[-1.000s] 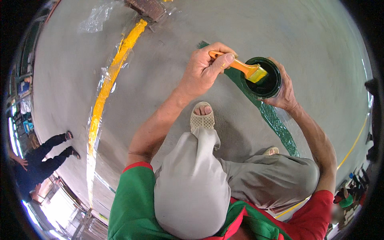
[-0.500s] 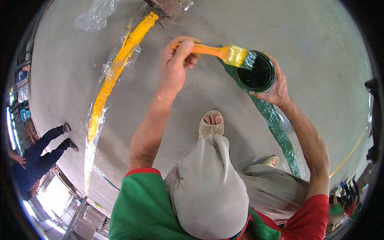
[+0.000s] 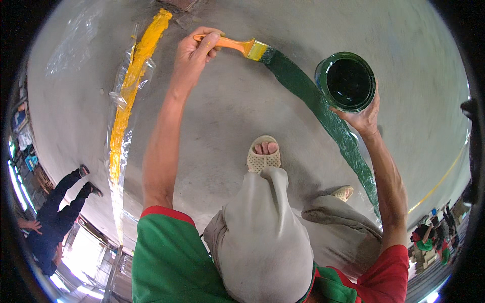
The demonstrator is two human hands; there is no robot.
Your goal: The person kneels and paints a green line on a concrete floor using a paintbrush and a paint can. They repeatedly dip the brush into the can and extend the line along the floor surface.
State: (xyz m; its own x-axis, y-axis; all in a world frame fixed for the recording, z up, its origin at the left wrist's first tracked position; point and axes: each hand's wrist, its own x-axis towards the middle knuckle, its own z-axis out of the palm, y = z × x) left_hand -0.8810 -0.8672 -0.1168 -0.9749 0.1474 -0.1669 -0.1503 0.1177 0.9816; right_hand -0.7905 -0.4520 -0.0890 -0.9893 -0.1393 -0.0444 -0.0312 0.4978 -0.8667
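My left hand is closed around the orange handle of a paintbrush. Its green-wet bristles touch the floor at the far end of a green painted stripe. Yellow paint smears the brush's ferrule. My right hand holds up a can of dark green paint by its side and underside. The can's open mouth faces me, and it hangs over the right side of the stripe.
To the left runs a yellow painted stripe edged with crumpled clear film. A brown block-like object stands at its far end. Another person in dark trousers is at far left. My sandalled foot rests on the grey floor.
The brush has left the can's mouth and come down to the floor at the green stripe's end. My left hand moved left and away from me; the can shifted right.
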